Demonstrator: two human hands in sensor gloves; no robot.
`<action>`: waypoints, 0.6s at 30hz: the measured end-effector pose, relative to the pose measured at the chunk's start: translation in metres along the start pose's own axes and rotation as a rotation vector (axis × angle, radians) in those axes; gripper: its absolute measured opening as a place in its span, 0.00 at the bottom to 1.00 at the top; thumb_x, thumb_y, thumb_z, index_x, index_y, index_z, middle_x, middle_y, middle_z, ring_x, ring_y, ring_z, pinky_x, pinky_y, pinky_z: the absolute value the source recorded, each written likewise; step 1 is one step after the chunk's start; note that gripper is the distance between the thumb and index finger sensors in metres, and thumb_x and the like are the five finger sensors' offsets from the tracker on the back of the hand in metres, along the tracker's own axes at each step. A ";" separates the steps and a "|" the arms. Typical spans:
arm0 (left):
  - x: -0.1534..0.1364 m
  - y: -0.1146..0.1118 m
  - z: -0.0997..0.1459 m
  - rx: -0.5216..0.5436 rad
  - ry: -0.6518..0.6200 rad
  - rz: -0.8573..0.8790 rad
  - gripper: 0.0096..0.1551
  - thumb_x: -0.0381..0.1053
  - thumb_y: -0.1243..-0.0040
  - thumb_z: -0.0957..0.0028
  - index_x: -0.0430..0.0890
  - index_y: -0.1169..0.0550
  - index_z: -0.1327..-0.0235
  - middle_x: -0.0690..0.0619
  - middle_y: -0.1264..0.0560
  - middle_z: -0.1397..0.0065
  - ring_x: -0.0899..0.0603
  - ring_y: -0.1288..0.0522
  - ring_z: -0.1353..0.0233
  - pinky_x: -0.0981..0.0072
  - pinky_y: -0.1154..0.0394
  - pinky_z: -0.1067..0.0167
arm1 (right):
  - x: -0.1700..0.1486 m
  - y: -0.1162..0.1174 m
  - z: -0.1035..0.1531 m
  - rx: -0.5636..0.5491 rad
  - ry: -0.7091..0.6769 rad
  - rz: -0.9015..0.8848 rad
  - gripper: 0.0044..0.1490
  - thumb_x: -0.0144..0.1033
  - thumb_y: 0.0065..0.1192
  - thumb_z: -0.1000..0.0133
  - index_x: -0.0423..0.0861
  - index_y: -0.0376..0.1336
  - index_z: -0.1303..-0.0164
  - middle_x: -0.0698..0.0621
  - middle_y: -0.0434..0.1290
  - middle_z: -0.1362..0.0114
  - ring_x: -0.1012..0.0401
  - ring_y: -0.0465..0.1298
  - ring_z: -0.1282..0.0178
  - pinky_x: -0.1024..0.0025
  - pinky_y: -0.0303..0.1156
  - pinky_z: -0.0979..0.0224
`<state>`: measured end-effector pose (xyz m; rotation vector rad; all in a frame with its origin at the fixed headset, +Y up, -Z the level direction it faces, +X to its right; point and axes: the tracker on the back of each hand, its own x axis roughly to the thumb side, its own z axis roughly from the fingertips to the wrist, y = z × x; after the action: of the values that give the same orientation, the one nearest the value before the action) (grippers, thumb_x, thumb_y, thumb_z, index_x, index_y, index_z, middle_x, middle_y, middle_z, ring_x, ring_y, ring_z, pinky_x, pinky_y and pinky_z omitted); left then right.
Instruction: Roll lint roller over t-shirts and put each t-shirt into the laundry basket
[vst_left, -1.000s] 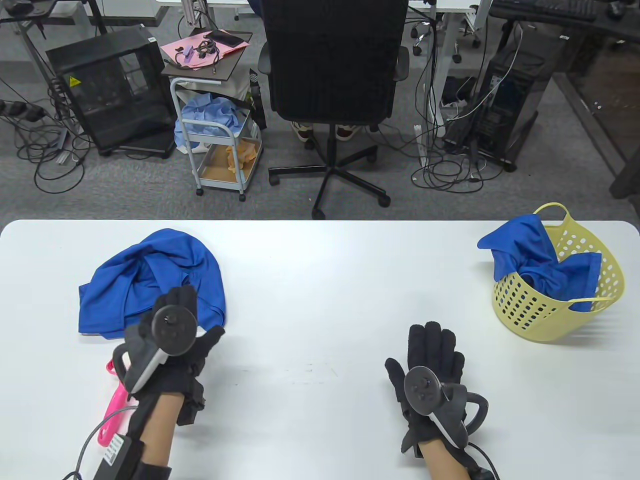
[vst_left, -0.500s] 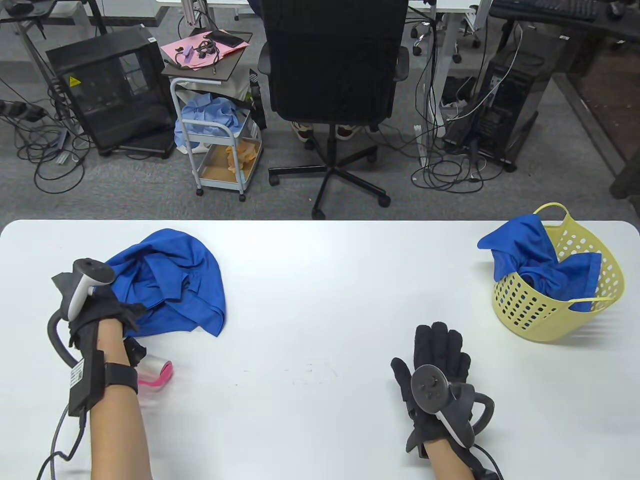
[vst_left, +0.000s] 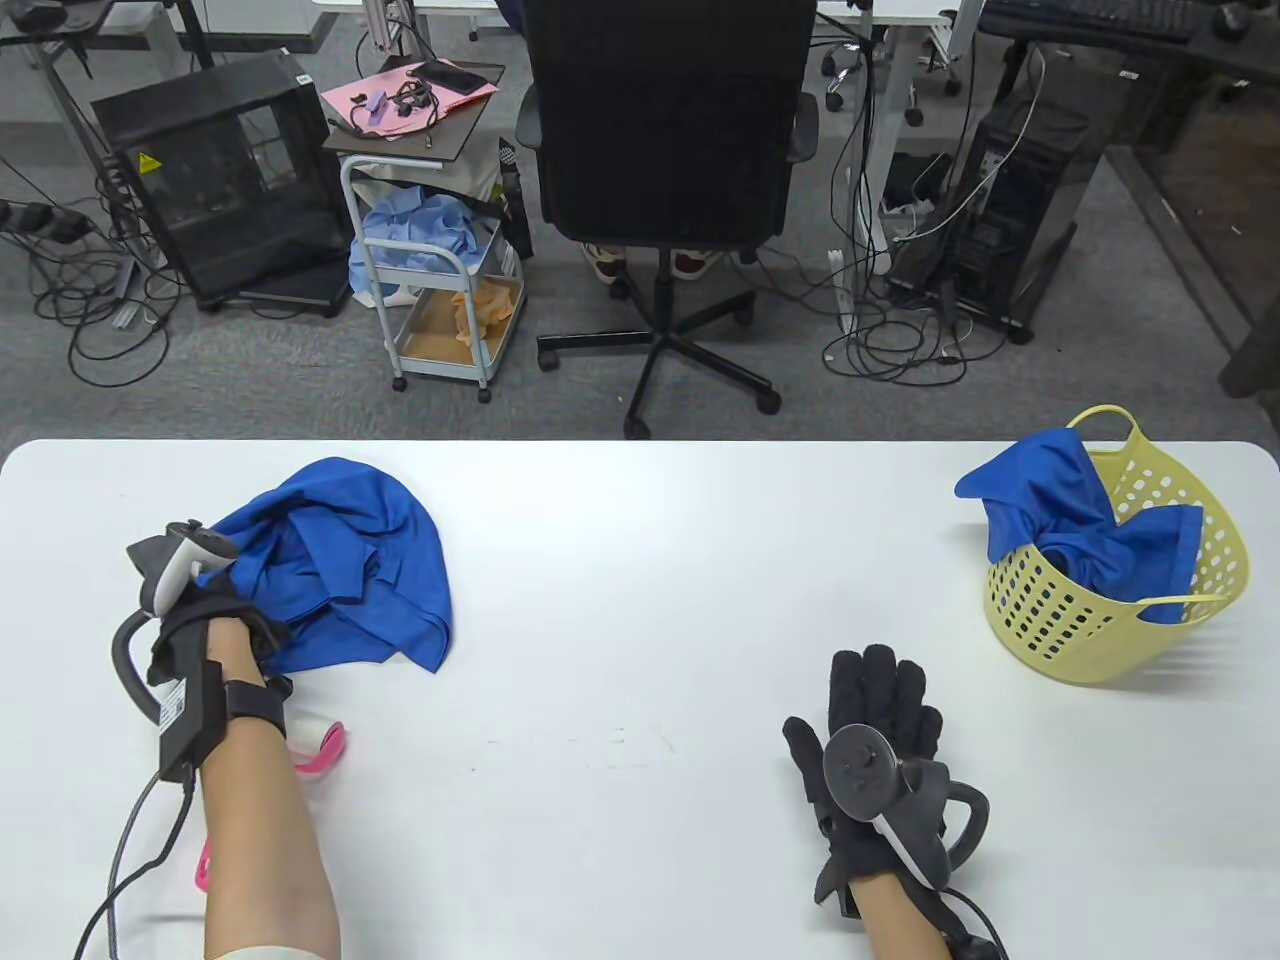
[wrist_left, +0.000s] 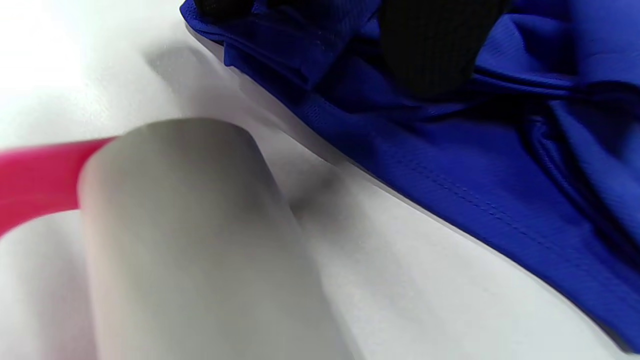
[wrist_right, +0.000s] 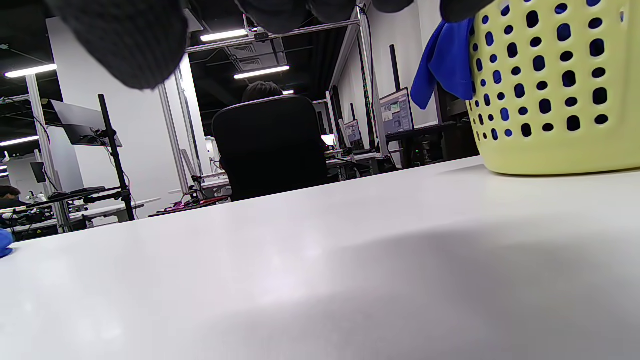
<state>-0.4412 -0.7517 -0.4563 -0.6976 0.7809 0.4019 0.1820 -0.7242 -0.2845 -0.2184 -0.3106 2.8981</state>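
White counter (vst_left: 640, 560) carries everything we log. A blue shirt (vst_left: 340, 560) lies crumpled at its left. Another shirt (vst_left: 1080, 540) sits in the yellow basket (vst_left: 1215, 560) at far right. Right hand (vst_left: 880, 740) lies flat, fingers straight, holding nothing. Left hand (vst_left: 215, 625) pinches the left shirt's near edge. Pink roller (vst_left: 320, 745) lies just beside it, partly under the forearm.

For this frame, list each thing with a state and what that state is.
left hand: at the near edge of the loose t-shirt; grip hidden
right hand: flat on the table, holding nothing
loose t-shirt: crumpled on the table
lint roller: lying on the table
laundry basket: upright, holding a blue t-shirt
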 end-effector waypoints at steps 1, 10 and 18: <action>0.001 -0.001 -0.002 0.003 0.010 -0.011 0.58 0.60 0.38 0.41 0.57 0.66 0.21 0.50 0.47 0.15 0.34 0.47 0.14 0.32 0.46 0.23 | 0.000 0.000 0.000 0.002 -0.001 0.000 0.49 0.63 0.53 0.45 0.53 0.42 0.19 0.49 0.39 0.12 0.46 0.41 0.16 0.41 0.47 0.21; 0.004 -0.005 -0.018 0.072 0.063 -0.147 0.59 0.59 0.38 0.42 0.53 0.65 0.20 0.50 0.41 0.27 0.36 0.39 0.24 0.31 0.44 0.24 | 0.000 0.000 0.000 0.011 0.004 0.000 0.49 0.63 0.54 0.45 0.53 0.42 0.19 0.49 0.39 0.12 0.46 0.41 0.16 0.41 0.47 0.21; 0.003 0.002 -0.019 0.183 0.053 -0.161 0.43 0.57 0.40 0.41 0.53 0.47 0.18 0.54 0.26 0.40 0.44 0.21 0.38 0.39 0.28 0.30 | 0.000 0.000 -0.002 0.026 0.006 0.004 0.49 0.63 0.53 0.45 0.53 0.42 0.19 0.49 0.39 0.12 0.46 0.40 0.16 0.41 0.46 0.21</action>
<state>-0.4495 -0.7638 -0.4691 -0.5964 0.7943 0.1636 0.1821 -0.7240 -0.2862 -0.2239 -0.2715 2.9030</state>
